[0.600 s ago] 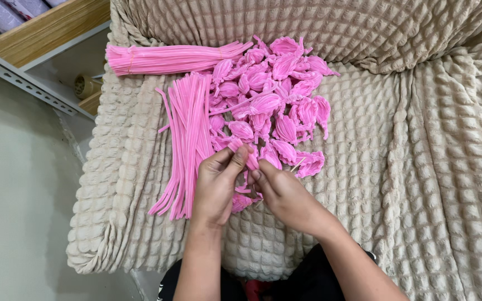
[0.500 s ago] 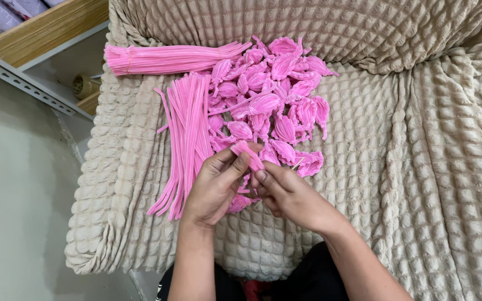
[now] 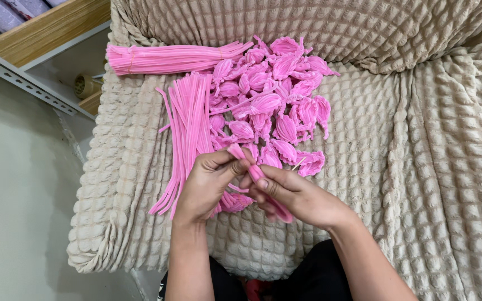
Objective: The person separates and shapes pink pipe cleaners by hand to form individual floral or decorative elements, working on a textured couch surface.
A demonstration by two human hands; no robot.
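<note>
Head view: my left hand (image 3: 205, 187) and right hand (image 3: 299, 196) pinch a fuzzy pink pipe-cleaner stem (image 3: 255, 174); a loose pinch could let it unwind.

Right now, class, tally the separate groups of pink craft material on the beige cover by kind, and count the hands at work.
Tied bundle of straight pink pipe cleaners: 1
Loose spread of straight pink pipe cleaners: 1
Heap of folded pink pipe-cleaner petals: 1
Hands, left hand and right hand: 2
Total: 5
</note>
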